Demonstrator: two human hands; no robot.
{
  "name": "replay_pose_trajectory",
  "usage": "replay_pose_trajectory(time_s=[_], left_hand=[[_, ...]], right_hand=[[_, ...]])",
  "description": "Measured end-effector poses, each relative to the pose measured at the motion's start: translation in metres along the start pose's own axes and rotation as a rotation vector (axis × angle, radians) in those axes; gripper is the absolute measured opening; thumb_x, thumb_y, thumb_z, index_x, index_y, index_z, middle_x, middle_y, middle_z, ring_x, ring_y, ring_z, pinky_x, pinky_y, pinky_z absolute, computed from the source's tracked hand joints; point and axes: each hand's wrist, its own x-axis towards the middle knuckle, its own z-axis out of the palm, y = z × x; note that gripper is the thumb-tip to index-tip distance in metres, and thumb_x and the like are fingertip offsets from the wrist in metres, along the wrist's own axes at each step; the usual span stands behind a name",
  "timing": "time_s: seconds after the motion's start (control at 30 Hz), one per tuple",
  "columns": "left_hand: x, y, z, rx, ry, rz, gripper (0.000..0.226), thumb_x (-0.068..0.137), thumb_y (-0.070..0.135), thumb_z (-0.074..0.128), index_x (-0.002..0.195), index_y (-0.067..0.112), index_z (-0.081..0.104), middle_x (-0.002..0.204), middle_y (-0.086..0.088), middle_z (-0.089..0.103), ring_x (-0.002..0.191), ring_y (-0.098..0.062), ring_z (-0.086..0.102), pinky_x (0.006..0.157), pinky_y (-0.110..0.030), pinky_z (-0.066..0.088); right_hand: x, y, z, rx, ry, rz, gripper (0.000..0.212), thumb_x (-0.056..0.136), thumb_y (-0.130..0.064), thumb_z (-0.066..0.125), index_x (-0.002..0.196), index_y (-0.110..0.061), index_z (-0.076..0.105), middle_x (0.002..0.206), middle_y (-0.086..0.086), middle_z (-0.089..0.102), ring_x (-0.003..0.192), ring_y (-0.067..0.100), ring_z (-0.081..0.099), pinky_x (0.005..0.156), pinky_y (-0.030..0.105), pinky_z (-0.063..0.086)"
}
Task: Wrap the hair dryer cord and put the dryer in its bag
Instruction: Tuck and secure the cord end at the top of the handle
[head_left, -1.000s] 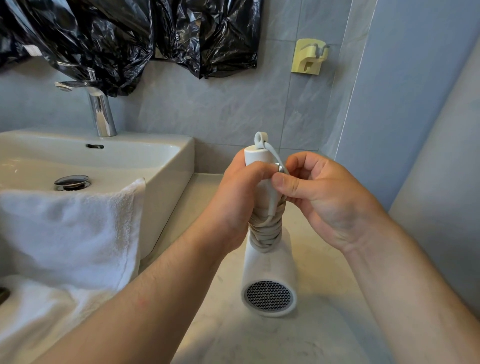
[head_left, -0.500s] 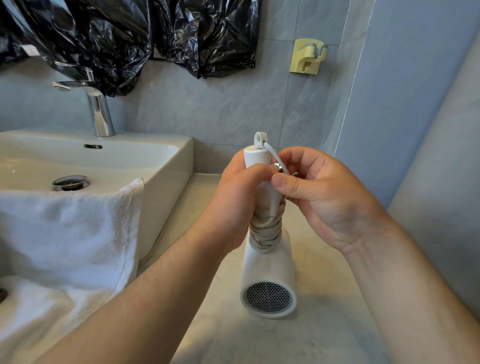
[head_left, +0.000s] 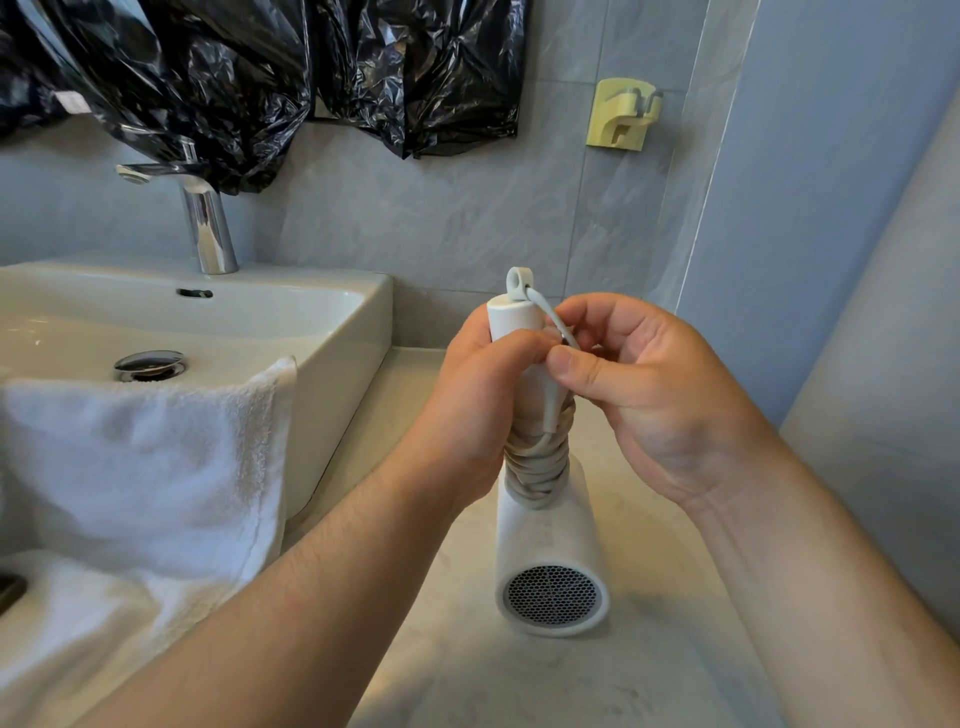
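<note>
White plastic hair dryer (head_left: 548, 545): resting on the pale marble desk (head_left: 519, 680), handle up, between the white ceramic sink (head_left: 343, 338) and the side wall, bare desk lying in front. Beige cord (head_left: 537, 467) coiling round the handle. Left hand (head_left: 480, 410) gripping the handle; right hand (head_left: 654, 410) pinching the cord's white end.

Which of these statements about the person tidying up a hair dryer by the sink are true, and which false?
1. The cord is coiled around the handle of the hair dryer. True.
2. The left hand grips the handle. True.
3. Only one hand touches anything. False: the right hand pinches the cord's end near the top of the handle.
4. The dryer is packed away. False: it is out in the open, in the person's hands.
5. A white towel drapes over the front edge of the sink. True.
</note>
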Motion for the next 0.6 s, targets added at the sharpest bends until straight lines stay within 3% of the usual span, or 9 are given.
replay_pose_trajectory(time_s=[0.17, 0.33, 0.4, 0.5, 0.6], left_hand=[[0.0021, -0.0028, -0.0011, -0.031, -0.001, 0.013, 0.039, 0.079, 0.006, 0.051, 0.11, -0.018, 0.052, 0.11, -0.047, 0.055, 0.105, -0.063, 0.054, 0.081, -0.052, 0.045], [0.0043, -0.0043, -0.0034, -0.011, -0.03, 0.031, 0.042, 0.082, 0.008, 0.052, 0.114, -0.019, 0.052, 0.112, -0.048, 0.055, 0.105, -0.066, 0.05, 0.082, -0.053, 0.044], [0.0033, -0.0041, -0.0038, -0.005, -0.027, 0.035, 0.041, 0.084, 0.009, 0.052, 0.115, -0.018, 0.051, 0.107, -0.042, 0.06, 0.094, -0.06, 0.057, 0.079, -0.048, 0.047], [0.0021, -0.0036, -0.0057, -0.014, -0.047, 0.03, 0.043, 0.079, 0.01, 0.052, 0.115, -0.012, 0.05, 0.095, -0.025, 0.062, 0.086, -0.034, 0.06, 0.069, -0.038, 0.05], [0.0018, -0.0019, -0.008, -0.028, -0.101, 0.012, 0.047, 0.075, 0.008, 0.052, 0.118, -0.011, 0.049, 0.096, -0.025, 0.061, 0.086, -0.033, 0.06, 0.068, -0.037, 0.051]], right_hand=[[-0.0007, 0.0, -0.0006, -0.094, 0.055, -0.034, 0.028, 0.077, 0.011, 0.068, 0.089, -0.014, 0.066, 0.066, -0.011, 0.066, 0.067, 0.005, 0.061, 0.067, 0.018, 0.051], [0.0002, 0.0012, -0.0015, -0.094, 0.067, -0.007, 0.025, 0.072, 0.004, 0.073, 0.088, -0.013, 0.068, 0.071, -0.007, 0.069, 0.074, 0.013, 0.062, 0.07, 0.025, 0.053], [0.0012, 0.0018, -0.0022, -0.076, 0.076, 0.006, 0.024, 0.064, -0.005, 0.072, 0.086, -0.014, 0.068, 0.069, -0.008, 0.068, 0.074, 0.014, 0.062, 0.069, 0.025, 0.052], [0.0029, 0.0047, -0.0034, -0.011, 0.098, 0.014, 0.023, 0.061, -0.006, 0.069, 0.082, -0.015, 0.066, 0.068, -0.006, 0.064, 0.073, 0.017, 0.059, 0.07, 0.029, 0.051], [0.0035, 0.0054, -0.0044, 0.064, 0.072, 0.037, 0.025, 0.06, 0.0, 0.071, 0.077, -0.018, 0.068, 0.066, -0.004, 0.063, 0.065, 0.013, 0.059, 0.064, 0.025, 0.052]])
